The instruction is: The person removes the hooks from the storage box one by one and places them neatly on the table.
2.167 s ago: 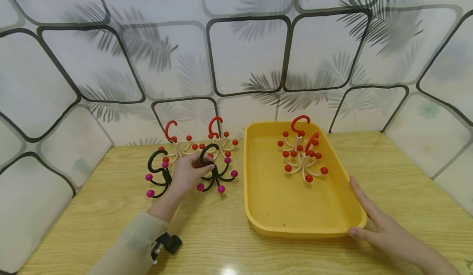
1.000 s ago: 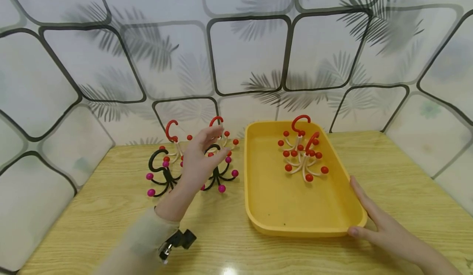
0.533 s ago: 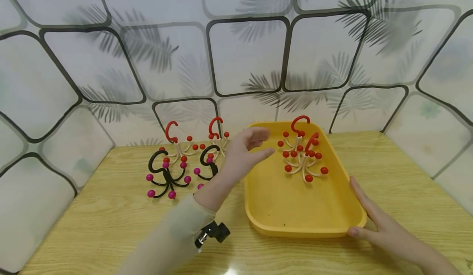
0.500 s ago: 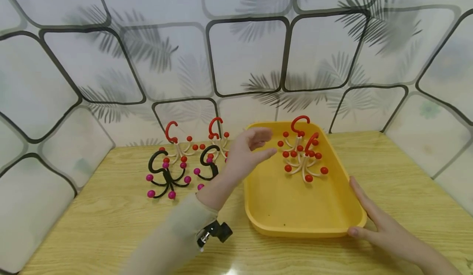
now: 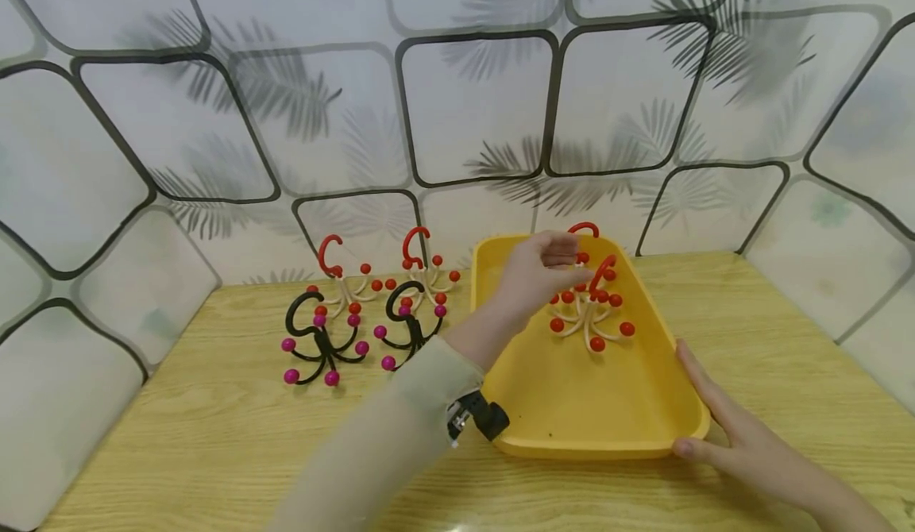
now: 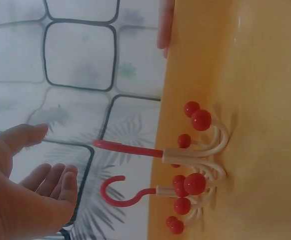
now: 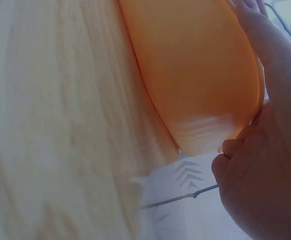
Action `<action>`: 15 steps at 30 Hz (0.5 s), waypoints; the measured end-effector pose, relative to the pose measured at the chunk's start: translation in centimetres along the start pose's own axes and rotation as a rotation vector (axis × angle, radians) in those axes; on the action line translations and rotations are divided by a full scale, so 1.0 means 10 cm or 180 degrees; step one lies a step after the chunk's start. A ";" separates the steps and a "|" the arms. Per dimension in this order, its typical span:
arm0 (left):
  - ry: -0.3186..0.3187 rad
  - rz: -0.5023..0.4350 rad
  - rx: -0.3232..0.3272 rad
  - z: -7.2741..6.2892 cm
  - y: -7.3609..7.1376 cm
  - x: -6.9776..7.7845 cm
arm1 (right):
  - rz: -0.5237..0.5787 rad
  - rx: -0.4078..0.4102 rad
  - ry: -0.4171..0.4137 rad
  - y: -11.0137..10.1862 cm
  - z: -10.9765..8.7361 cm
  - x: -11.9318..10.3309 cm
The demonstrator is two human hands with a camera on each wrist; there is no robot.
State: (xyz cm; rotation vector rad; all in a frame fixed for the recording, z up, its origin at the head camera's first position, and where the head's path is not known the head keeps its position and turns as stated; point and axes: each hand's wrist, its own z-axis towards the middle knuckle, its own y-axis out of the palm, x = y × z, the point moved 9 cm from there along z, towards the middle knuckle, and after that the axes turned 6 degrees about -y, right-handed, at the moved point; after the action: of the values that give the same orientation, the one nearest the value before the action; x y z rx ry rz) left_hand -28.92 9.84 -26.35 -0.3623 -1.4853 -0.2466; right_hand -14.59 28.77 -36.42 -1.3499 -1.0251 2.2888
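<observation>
Above the yellow oblong tray (image 5: 565, 405) the right hand (image 5: 739, 441) grips, the empty, half-open left hand (image 5: 538, 271), presumably pre-pickup, should pinch a red-hooked white hanger (image 6: 185, 156).

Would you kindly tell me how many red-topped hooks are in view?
4. In the yellow tray: a front hook, and a back hook partly hidden by the left hand. On the table: a left hook and a right hook.

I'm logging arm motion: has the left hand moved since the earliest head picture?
Yes, rightward: judged against the yellow tray, the left hand was left of it, at a black hook; now it appears above the tray, near the red-and-cream hooks.
</observation>
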 end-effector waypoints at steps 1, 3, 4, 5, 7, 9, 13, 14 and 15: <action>-0.0046 -0.0006 -0.0001 0.03 0.02 -0.02 | 0.0012 -0.0005 0.0003 0.00 0.00 0.00; -0.0148 -0.0022 -0.0010 0.11 0.06 -0.09 | 0.0046 -0.0016 0.0019 0.00 -0.01 0.01; -0.0194 -0.0016 -0.0016 0.14 0.08 -0.13 | 0.0064 -0.0024 0.0032 0.00 0.00 0.02; -0.0234 -0.0009 -0.0016 0.18 0.10 -0.17 | 0.0071 -0.0026 0.0037 0.00 0.00 0.02; -0.0293 0.0037 0.0000 0.24 0.14 -0.26 | 0.0078 -0.0019 0.0040 0.00 0.01 0.02; -0.0391 0.0197 0.0062 0.28 0.18 -0.37 | 0.0056 -0.0004 0.0003 0.00 0.01 0.02; -0.0555 0.0552 0.0170 0.27 0.28 -0.52 | -0.0003 0.0036 -0.0062 -0.01 0.00 0.00; -0.0580 0.0630 0.0181 0.27 0.30 -0.54 | -0.0009 0.0040 -0.0066 -0.01 0.00 0.00; -0.0570 0.0712 0.0169 0.27 0.32 -0.55 | -0.0012 0.0050 -0.0055 -0.02 0.00 0.00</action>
State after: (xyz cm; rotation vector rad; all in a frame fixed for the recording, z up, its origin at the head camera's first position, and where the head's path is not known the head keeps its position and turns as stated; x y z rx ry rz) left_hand -30.66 13.47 -31.94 -0.5143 -1.6083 0.0041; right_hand -14.60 28.89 -36.27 -1.3232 -1.0121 2.3048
